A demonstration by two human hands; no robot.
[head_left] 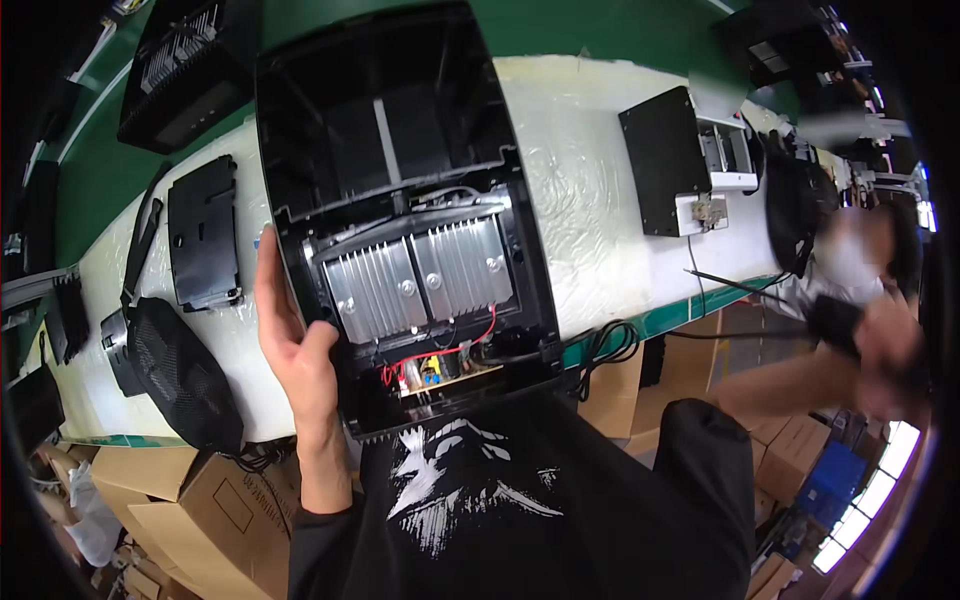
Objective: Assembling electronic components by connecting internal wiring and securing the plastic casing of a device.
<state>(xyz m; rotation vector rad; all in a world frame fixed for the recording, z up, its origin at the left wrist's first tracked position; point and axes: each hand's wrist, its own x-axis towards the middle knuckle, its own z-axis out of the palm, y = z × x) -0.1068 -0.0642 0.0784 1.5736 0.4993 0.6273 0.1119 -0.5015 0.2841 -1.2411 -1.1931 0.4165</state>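
Note:
An opened black electronics case (545,300) stands in front of me, with its hollow black cover (330,130) folded away at the far end. Inside are two ribbed silver heat sinks (375,290), and below them run thin red wires (440,352). My left hand (300,355) lies along the case's left side, fingers stretched out and thumb by its edge. Far out to the right, my right hand (885,345) is smeared by motion. Its fingers seem wrapped round a dark corded tool (835,322), whose exact kind I cannot make out.
Left on the wrapped bench lie a black panel (203,235) and a black mesh bag (180,370). A black finned unit (185,85) sits at the far left. Rightward are a black box (662,165), a coiled cable (610,350) and another person (855,250). Cardboard boxes (205,510) stand below.

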